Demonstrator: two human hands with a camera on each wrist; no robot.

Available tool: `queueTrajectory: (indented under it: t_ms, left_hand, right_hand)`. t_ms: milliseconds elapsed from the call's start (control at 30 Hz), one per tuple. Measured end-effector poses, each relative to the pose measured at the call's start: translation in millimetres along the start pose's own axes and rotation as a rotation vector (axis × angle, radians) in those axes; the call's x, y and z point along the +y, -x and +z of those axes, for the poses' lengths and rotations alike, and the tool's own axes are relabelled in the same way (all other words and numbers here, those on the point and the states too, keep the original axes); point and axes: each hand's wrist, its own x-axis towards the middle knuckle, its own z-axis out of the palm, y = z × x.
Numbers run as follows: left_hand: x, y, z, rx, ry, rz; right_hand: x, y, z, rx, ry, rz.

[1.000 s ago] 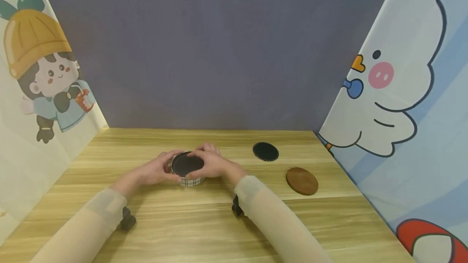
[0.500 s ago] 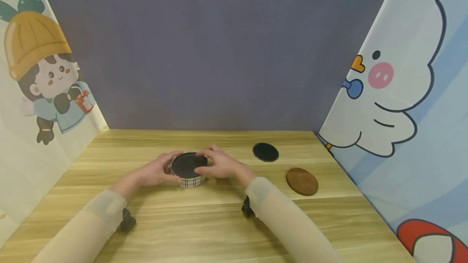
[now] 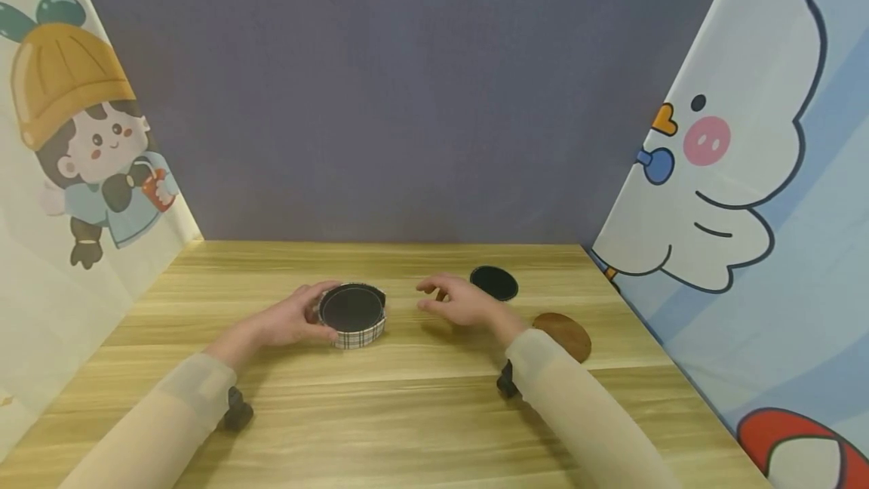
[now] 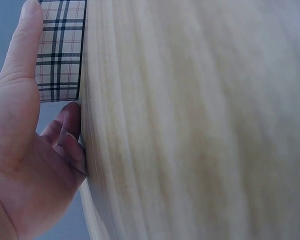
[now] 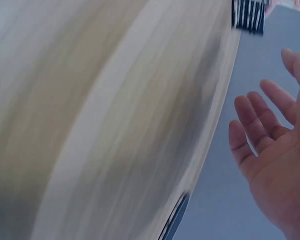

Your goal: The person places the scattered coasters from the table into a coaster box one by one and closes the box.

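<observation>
A round plaid coaster holder [image 3: 358,337] with a dark round top surface stands on the table, left of centre. My left hand [image 3: 293,317] holds its left side, thumb along the front and fingers round the back. In the left wrist view the thumb lies against the plaid wall [image 4: 60,50]; the far fingertips are partly hidden. My right hand [image 3: 458,300] is off the holder, to its right, with loosely bent fingers and nothing in them. The right wrist view shows that palm [image 5: 280,165] with its fingers spread. A black round coaster [image 3: 495,282] lies just behind the right hand.
A brown round coaster [image 3: 563,336] lies to the right, partly covered by the right sleeve [image 3: 577,398]. The wooden table [image 3: 353,429] ends at a dark grey back panel [image 3: 407,96]. Cartoon-printed walls rise at both sides.
My right hand has let go of the coaster holder and moved right, towards the black coaster. The left hand and the holder have stayed in place.
</observation>
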Motion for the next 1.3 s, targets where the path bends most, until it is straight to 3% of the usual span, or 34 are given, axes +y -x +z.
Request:
queueTrajectory:
  t_ms: [600,933,1100,1300]
  left_hand:
    - [0.3,0.4,0.4,-0.008,0.024,0.002]
    - [-0.3,0.0,-1.1,-0.011,-0.021,-0.02]
    - [-1.0,-0.5,-1.9,-0.013,-0.028,-0.023]
    - [-3.2,-1.0,-2.3,-0.006,-0.037,-0.024]
  right_hand:
    - [80,43,-59,0.127,0.018,0.215]
    - [109,55,-75,0.172,-0.004,0.285]
    - [116,55,-81,0.167,-0.003,0.29]
    - [122,51,-82,0.137,0.028,0.24]
